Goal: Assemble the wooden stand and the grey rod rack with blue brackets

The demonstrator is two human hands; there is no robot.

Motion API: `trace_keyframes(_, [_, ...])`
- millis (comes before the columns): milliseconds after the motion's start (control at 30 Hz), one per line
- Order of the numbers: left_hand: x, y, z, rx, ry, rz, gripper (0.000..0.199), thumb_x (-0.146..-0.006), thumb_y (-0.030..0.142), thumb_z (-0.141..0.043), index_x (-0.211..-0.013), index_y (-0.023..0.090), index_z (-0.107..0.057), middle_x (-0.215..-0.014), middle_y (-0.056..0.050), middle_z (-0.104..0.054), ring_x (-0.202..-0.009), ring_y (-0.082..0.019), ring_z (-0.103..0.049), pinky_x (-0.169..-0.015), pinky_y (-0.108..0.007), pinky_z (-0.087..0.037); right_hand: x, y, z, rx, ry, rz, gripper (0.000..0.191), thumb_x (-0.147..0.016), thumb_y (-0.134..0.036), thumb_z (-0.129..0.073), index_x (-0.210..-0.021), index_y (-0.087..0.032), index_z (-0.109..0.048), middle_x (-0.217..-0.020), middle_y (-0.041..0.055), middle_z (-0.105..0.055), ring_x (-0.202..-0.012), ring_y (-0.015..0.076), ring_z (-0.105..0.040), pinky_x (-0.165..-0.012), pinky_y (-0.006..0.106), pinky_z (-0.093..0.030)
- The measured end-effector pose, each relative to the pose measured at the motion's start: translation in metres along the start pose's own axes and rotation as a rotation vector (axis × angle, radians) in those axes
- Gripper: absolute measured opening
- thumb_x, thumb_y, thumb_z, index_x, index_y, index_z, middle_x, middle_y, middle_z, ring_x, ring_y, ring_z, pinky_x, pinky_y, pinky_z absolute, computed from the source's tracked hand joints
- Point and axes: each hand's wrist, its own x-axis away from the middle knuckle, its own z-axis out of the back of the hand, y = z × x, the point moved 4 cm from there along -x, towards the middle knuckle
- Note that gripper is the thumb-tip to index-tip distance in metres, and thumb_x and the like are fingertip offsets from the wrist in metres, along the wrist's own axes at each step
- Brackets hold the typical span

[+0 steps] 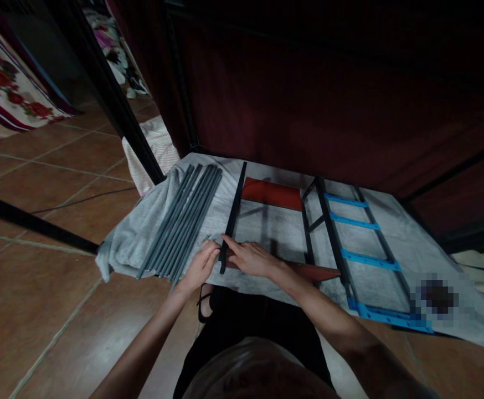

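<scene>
Right up close in the head view, at six o'clock, the wearer's dark trousers point(262, 310) press toward the near edge of a grey cloth point(128, 238) spread over a work surface. Just above, the left hand point(202, 263) has its fingers bunched, half-curled beside the near end of a dark metal bar point(236, 205); whether it pinches anything, I can't tell. Here's the right hand point(252, 257), loosely bent, index finger stretched out to that bar; I can't tell if it grips.

The bar belongs to a frame at centre, with an orange-red panel point(272, 193) at one o'clock from the right hand and a darker red panel point(314, 271) at three. Grey tubes point(184, 219) lie side by side at eleven from the left hand, and the blue-runged frame point(355, 220) stretches out at two to three from the right.

Now the boundaries: a maroon curtain point(329, 105) walls off twelve to two, a black post point(121, 111) slants down at ten, a black rail point(38, 221) cuts in at nine. Tiled floor point(51, 332) opens out at eight, while the cloth runs past the blue rungs at three.
</scene>
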Motion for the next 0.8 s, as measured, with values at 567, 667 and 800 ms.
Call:
trace_keyframes(567, [0.0,0.001,-0.006,0.037,0.019,0.076,0.036,-0.096,0.049,-0.039,-0.075,0.022,-0.046,-0.073,0.001,-0.045,-0.072,-0.016,-0.047,-0.07,-0.028,-0.042,0.0,0.002,0.0,-0.03,0.013,-0.014,0.069,-0.099,-0.03,-0.046,-0.159,-0.02,-0.014,-0.123,0.0089,-0.071,-0.104,0.0242,-0.07,-0.087,0.034,-0.052])
trace_keyframes(667, [0.003,-0.002,-0.008,-0.056,0.067,-0.007,0.034,-0.099,0.044,-0.035,-0.078,0.021,-0.049,-0.077,-0.001,-0.05,-0.078,-0.018,-0.051,-0.076,-0.03,-0.045,-0.001,0.003,0.0,-0.055,0.016,-0.013,0.07,-0.098,-0.03,-0.048,-0.159,-0.022,-0.015,-0.123,0.0075,-0.071,-0.104,0.0232,-0.07,-0.088,0.033,-0.051])
trace_keyframes(800, [0.002,-0.001,-0.005,-0.121,0.056,-0.072,0.034,-0.099,0.043,-0.034,-0.082,0.021,-0.052,-0.081,-0.004,-0.054,-0.085,-0.02,-0.052,-0.082,-0.033,-0.045,-0.002,0.002,0.0,-0.066,0.021,-0.009,0.07,-0.098,-0.03,-0.049,-0.159,-0.023,-0.015,-0.125,0.0075,-0.07,-0.106,0.0236,-0.07,-0.089,0.033,-0.051])
